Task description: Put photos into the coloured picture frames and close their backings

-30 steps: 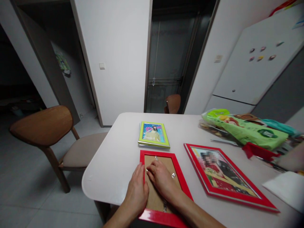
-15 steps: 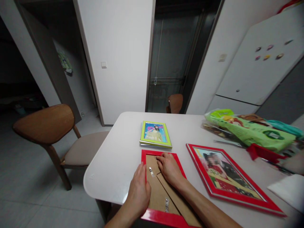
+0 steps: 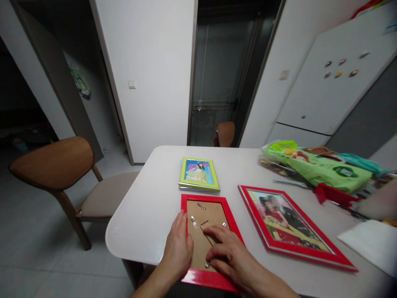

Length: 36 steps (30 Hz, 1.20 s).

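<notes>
A red picture frame (image 3: 228, 215) lies back side up near the table's front edge. Its brown backing board (image 3: 194, 248) carries metal hangers and clips, one clip (image 3: 201, 205) being near the top. My left hand (image 3: 179, 244) is closed on the frame's left side, fingers along the outer edge and thumb at the inner border. Over the lower right of the backing is my right hand (image 3: 231, 252), its fingers apart and bent, tips at the board beside a small metal piece (image 3: 207, 263). Part of the frame's lower right is hidden by this hand.
To the right lies another red frame (image 3: 263, 231) with a photo, face up. Behind sits a lime-green frame (image 3: 215, 176) on a stack. A green bag (image 3: 335, 167), a red object (image 3: 336, 194) and white paper (image 3: 369, 242) occupy the right side. A wooden chair (image 3: 56, 163) stands left.
My right hand has moved from the clip at the frame's top down to the lower right of the backing. My left hand stays on the left edge. The view has shifted slightly.
</notes>
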Tool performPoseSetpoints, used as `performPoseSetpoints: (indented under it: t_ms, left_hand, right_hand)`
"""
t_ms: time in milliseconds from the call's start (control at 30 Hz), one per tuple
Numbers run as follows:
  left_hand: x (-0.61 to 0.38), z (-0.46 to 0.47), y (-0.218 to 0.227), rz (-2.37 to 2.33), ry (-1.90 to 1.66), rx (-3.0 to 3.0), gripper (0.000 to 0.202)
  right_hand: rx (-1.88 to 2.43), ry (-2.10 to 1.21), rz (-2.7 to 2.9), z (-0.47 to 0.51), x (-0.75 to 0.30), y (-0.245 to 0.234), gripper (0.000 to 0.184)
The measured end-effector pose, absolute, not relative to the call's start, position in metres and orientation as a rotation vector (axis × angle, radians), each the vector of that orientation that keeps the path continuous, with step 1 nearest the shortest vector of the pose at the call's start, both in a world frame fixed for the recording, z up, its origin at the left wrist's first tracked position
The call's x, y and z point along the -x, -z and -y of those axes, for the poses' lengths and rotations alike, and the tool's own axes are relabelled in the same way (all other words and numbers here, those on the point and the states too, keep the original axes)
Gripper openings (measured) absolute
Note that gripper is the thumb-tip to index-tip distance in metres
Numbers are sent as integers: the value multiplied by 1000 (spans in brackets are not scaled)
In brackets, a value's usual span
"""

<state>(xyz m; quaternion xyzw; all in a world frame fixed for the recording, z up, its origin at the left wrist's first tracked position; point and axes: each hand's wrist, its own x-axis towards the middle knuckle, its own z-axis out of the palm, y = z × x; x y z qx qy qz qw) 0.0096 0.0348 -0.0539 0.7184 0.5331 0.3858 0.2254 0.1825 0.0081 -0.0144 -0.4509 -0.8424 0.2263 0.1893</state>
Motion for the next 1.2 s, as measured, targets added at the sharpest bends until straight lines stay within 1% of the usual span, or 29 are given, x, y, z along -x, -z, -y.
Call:
performPoseSetpoints:
  t_ms: [100, 233, 300, 433, 533, 600, 700, 767, 967, 1200]
  left_hand:
    - [-10, -34, 52, -1483, -1034, -1979, 50]
    - [-10, -33, 50, -1494, -998, -1978, 49]
    - [-9, -33, 50, -1502, -987, -1976, 50]
    - [-9, -33, 50, -1505, -964, -1933, 52]
    - [-12, -35, 44, -1468, -1005, -1837, 51]
    - [-16, -36, 36, -1395, -1113, -1687, 42]
    - [-17, -41, 25, -1201, -1247, -1291, 26]
    - [-11, -46, 19, -1117, -1244, -1106, 26]
    - [11, -50, 21, -1047, -1175, -925, 32]
    - [6, -48, 24, -1059, -1165, -903, 28]
  right_hand:
    - [1328, -589, 2285, -13, -182, 18, 16]
    - [1594, -430, 2117, -18, -187, 23, 39]
    - [1650, -391, 2112, -20, -187, 24, 44]
    - [1640, -401, 2077, -23, -185, 21, 45]
    - [1646, -365, 2045, -24, -184, 9, 44]
    - [1640, -319, 2036, -23, -182, -2, 42]
    - [1564, -307, 2035, -21, -179, -17, 39]
    - [1499, -335, 2009, -22, -181, -22, 35]
    - [1591, -422, 1831, -33, -204, -5, 37]
    - [1608, -422, 2113, -22, -200, 14, 37]
